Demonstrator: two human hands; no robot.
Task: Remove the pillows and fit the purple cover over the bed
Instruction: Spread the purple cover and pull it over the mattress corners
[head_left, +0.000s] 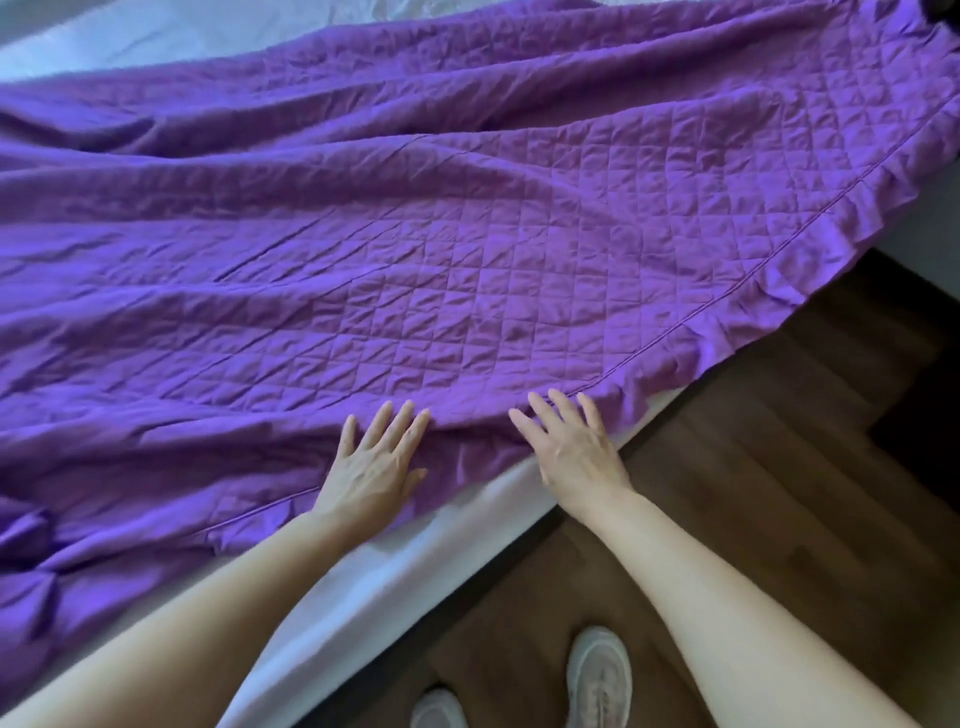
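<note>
A purple quilted cover (441, 249) with a ruffled hem lies spread and wrinkled across most of the bed (363, 582). My left hand (376, 462) rests flat on the cover near its hem, fingers spread. My right hand (569, 447) lies flat beside it at the ruffled edge, fingers apart, over the bed's near side. Neither hand grips the fabric. The white mattress side shows below the hem, and a strip of white sheet (156, 36) is bare at the top left. No pillows are in view.
Dark wooden floor (753, 493) runs along the bed's right side. My two light shoes (597, 675) stand on it close to the mattress. The cover bunches into folds at the lower left (31, 545).
</note>
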